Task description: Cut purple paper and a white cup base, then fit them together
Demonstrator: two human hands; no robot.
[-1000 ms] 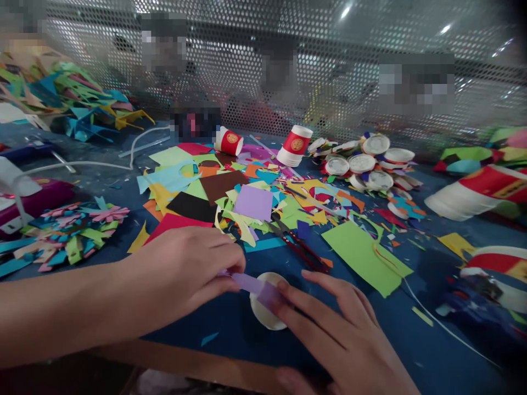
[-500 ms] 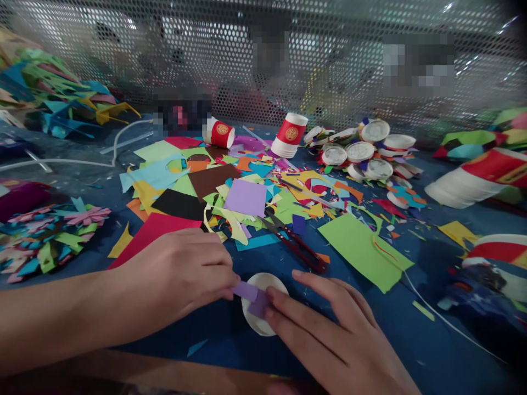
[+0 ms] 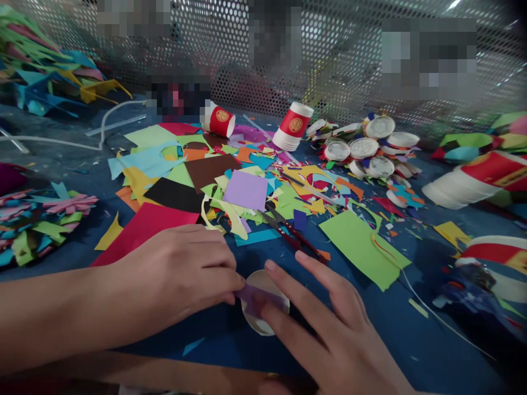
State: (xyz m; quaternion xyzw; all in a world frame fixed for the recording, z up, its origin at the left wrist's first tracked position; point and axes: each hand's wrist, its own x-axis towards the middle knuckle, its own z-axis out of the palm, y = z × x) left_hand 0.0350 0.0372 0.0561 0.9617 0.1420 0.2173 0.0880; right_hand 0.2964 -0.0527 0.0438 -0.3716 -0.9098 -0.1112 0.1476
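Observation:
A round white paper cup base (image 3: 263, 326) lies on the blue table right in front of me. Across it stretches a purple paper strip (image 3: 275, 299). My left hand (image 3: 181, 282) pinches the strip's left end between thumb and fingers at the disc's edge. From the right, my right hand (image 3: 325, 323) reaches over with fingers spread; one fingertip rests on the strip, and the others are raised above the disc. Just beyond the hands lie scissors (image 3: 290, 230) with dark red handles, partly behind my right fingers.
Coloured paper sheets and scraps (image 3: 212, 170) cover the middle. Red-and-white paper cups (image 3: 293, 126) stand behind, near a perforated metal screen (image 3: 329, 55). A pile of cup bases (image 3: 362, 148) sits back right, stacked cups (image 3: 473, 181) further right. A glue gun (image 3: 473, 291) with a white cord is at right.
The strip's folded-looking overlap now lies flat across the disc. My right hand has spread its fingers, lifting some off the strip. The view has shifted slightly.

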